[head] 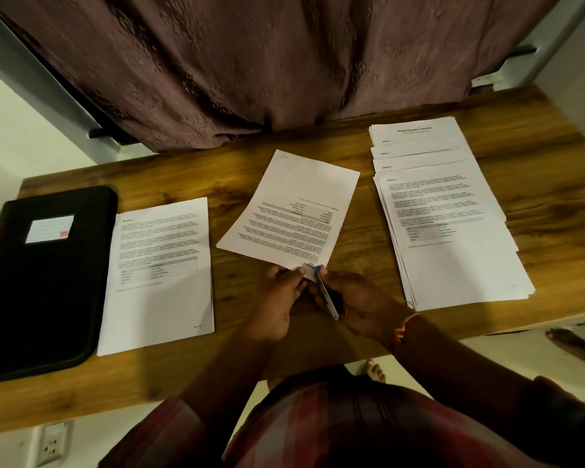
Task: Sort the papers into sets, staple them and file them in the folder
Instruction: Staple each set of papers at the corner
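A set of printed papers (pixel 294 204) lies upside down and tilted in the middle of the wooden table (pixel 237 167). My left hand (pixel 277 298) pinches its near corner. My right hand (pixel 355 298) grips a small blue and silver stapler (pixel 325 292) whose jaw sits on that same corner. Another paper set (pixel 159 275) lies flat to the left. A large spread stack of papers (pixel 453 214) sits on the right. The black folder (pixel 44 275) with a white label lies shut at the far left.
A brown curtain (pixel 250 62) hangs along the table's far edge. A bare foot (pixel 374 369) shows under the near edge, and a wall socket (pixel 51 444) sits at the bottom left. Bare wood shows between the paper piles.
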A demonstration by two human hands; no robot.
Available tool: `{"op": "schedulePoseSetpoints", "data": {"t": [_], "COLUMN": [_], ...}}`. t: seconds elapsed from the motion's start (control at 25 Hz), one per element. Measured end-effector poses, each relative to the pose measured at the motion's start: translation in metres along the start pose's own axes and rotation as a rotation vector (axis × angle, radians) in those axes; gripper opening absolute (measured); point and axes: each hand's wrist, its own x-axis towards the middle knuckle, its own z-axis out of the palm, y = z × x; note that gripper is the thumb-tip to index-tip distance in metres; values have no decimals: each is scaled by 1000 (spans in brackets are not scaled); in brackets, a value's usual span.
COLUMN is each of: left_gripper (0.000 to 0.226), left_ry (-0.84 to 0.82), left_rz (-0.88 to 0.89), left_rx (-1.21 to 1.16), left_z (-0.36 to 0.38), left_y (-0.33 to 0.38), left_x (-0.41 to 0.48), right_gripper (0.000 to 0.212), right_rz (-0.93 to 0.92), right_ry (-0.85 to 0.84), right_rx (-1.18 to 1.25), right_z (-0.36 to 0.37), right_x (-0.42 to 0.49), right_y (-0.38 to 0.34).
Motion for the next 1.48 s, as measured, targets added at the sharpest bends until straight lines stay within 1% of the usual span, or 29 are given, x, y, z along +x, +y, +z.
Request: {"op": "schedulePoseSetpoints", "data": {"t": [0.16, 0.28, 0.44, 0.52, 0.64, 0.68, 0.8, 0.84, 0.88, 0.96, 1.04, 1.12, 1.16, 1.24, 1.32, 1.4, 1.48], "left_gripper": [29, 34, 28, 24, 20, 24, 50, 52, 50, 37, 27, 28, 28, 28, 28, 26, 23], "left_ry": [9, 10, 17, 58, 105, 114, 107, 105, 107, 116, 132, 185, 211, 248, 258, 225, 175], "left_rz": [-35, -51, -58, -54, -63, -71, -72, -73, -71, -48, 3, 81, 149, 308, 424, 525, 597], "left_rx": [-30, -42, -30, 14, 23, 21, -46, -67, -73, -42, -10, 27, 38, 44, 6, -23, 7], "left_z": [-1, -1, -2, -2, -2, -2, -1, 0, 2, 0, -3, -6, -6, -5, -4, -4, -3], "left_y": [0, 0, 0, 1, 3, 3, 2, 3, 3, 3, 7, 15, 22, 42, 66, 90, 111], "left_x": [2, 4, 3, 3, 5, 6, 3, 1, 0, 1, 1, -2, -5, -14, -24, -35, -47], "right_gripper": [36, 33, 34, 31, 34, 35, 39, 41, 44, 44, 33, 21, 19, 20, 20, 23, 29], "right_rz": [13, 25, 48, 61, 50, 47, 44, 32, 11, -73, -219, -394, -474, -606, -693, -775, -824], "right_ry": [-4, 30, 46, 72, 111, 133, 206, 228, 248, 282, 291, 269, 248, 205, 189, 162, 135], "right_rx": [11, 34, 33, 58, 46, 47, 37, 16, -25, -166, -301, -420, -491, -623, -694, -714, -729], "right_z": [4, 7, 7, 5, 6, 5, 6, 5, 6, 7, 9, 13, 17, 29, 46, 64, 78], "right_x": [1, 2, 3, 3, -1, -1, -4, -3, -3, -3, -5, -7, -6, -4, -3, -3, -3], "right_y": [0, 0, -1, -2, -3, -3, -8, -9, -11, -14, -22, -37, -47, -67, -90, -112, -131]}}
